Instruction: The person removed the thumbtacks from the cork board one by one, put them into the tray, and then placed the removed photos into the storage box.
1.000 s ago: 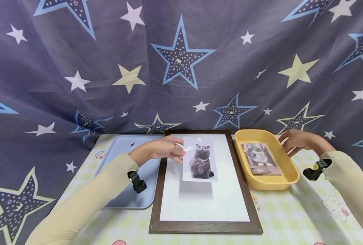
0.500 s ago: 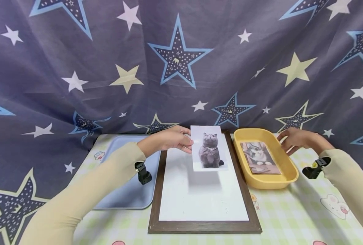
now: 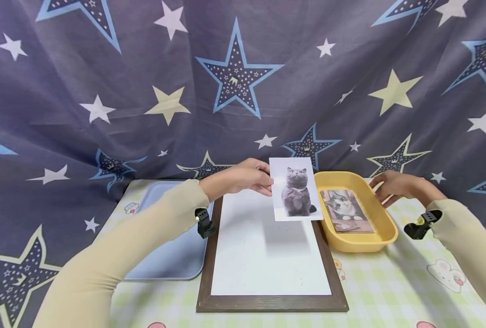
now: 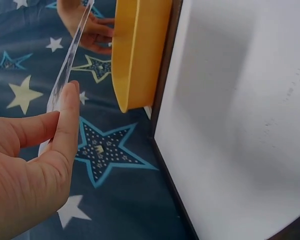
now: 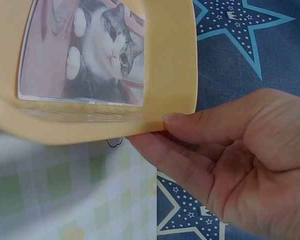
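Note:
My left hand [image 3: 248,176] pinches the left edge of a photo card [image 3: 296,189] with a grey cat on it, held up over the right part of a framed whiteboard [image 3: 259,255]. In the left wrist view the card [image 4: 70,62] appears nearly edge-on between thumb and fingers. The card's lower right corner overlaps the yellow tray [image 3: 357,243] in the head view. My right hand [image 3: 400,186] grips that tray's far right rim, thumb on top and fingers beneath, as the right wrist view shows. Inside the tray lies a photo [image 5: 97,52] of a grey-and-white cat.
A blue tray [image 3: 165,259] stands left of the whiteboard, partly behind my left arm. A green-checked cloth [image 3: 394,282] covers the table. Behind everything hangs a dark star-patterned curtain [image 3: 144,54]. Each wrist carries a small black camera [image 3: 204,223].
My left hand has carried the cat photo card rightward and up, from above the whiteboard's middle to beside the yellow tray. The right hand has stayed on the tray rim.

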A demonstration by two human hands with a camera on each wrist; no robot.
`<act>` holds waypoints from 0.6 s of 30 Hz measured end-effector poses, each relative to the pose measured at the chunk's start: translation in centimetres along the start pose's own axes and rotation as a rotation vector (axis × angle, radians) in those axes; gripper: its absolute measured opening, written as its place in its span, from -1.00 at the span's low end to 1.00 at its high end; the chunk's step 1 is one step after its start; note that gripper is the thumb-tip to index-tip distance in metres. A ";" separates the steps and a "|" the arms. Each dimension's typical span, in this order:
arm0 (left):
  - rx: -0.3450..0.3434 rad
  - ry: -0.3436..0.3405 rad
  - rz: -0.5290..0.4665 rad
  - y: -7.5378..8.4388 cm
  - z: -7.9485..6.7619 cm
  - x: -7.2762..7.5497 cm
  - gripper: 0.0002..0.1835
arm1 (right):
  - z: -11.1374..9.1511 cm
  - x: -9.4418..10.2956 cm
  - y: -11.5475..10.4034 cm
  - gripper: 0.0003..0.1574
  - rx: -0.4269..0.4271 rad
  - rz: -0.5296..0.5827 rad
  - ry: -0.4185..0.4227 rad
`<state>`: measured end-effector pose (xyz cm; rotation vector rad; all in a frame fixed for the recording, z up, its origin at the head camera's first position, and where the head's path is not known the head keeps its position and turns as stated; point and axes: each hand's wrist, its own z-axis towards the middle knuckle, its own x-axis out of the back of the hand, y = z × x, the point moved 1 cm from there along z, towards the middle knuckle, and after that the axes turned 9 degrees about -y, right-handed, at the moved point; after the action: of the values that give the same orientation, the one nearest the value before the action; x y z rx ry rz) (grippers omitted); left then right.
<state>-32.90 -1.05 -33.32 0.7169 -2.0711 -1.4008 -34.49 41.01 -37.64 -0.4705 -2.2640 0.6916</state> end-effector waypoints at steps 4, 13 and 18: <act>-0.015 0.007 -0.017 0.8 0.5 -0.7 -0.83 | 0.1 0.1 0.2 -0.22 0.000 0.014 0.002; -0.022 0.017 -0.043 1.6 1.8 -1.6 -0.83 | 0.3 0.1 0.4 -0.23 0.005 0.031 0.011; -0.023 0.021 -0.035 2.0 2.6 -1.8 -0.78 | 0.3 0.1 0.5 -0.24 0.004 0.029 0.017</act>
<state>-33.70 2.53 -32.52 0.7591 -2.0321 -1.4277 -34.74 41.36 -38.05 -0.5070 -2.2436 0.7037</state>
